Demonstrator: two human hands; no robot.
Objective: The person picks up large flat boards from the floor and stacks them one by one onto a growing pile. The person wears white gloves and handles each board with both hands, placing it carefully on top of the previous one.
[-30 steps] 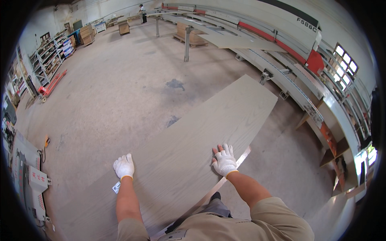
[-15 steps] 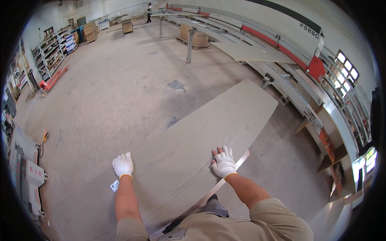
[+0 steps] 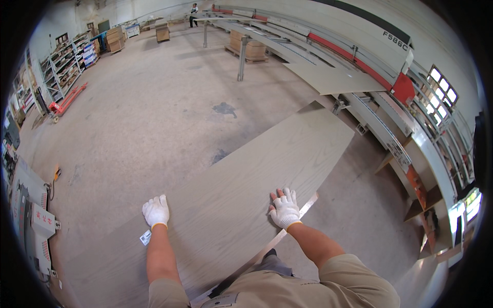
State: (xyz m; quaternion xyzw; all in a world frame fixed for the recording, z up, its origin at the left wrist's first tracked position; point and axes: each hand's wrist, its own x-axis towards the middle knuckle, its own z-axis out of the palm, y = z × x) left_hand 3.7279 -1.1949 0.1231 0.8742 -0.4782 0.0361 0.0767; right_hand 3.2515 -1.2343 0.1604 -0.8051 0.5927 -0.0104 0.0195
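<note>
A long grey-brown wood-grain panel [image 3: 241, 179] stretches diagonally in front of me, from the lower left to the upper right. My left hand [image 3: 155, 210], in a white knit glove, is at the panel's far long edge, its fingers together and curled over that edge. Beside the left wrist is a small white label [image 3: 145, 237]. My right hand [image 3: 285, 208], also gloved but with some fingertips bare, rests flat on the panel near its closer edge, fingers spread. A pale strip [image 3: 309, 203] shows along that closer edge by the right hand.
To the right runs a long panel-cutting machine [image 3: 354, 100] with red parts, another flat board [image 3: 334, 79] lying on it. A grey machine [image 3: 41, 218] stands at left. Farther off are a red pallet jack [image 3: 69, 100], racks [image 3: 64, 66], stacked boards [image 3: 249, 49] and a person [image 3: 193, 15].
The board on the machine has slid to the right and nearer to me. The distant person has changed posture. My hands and the panel under them have barely shifted.
</note>
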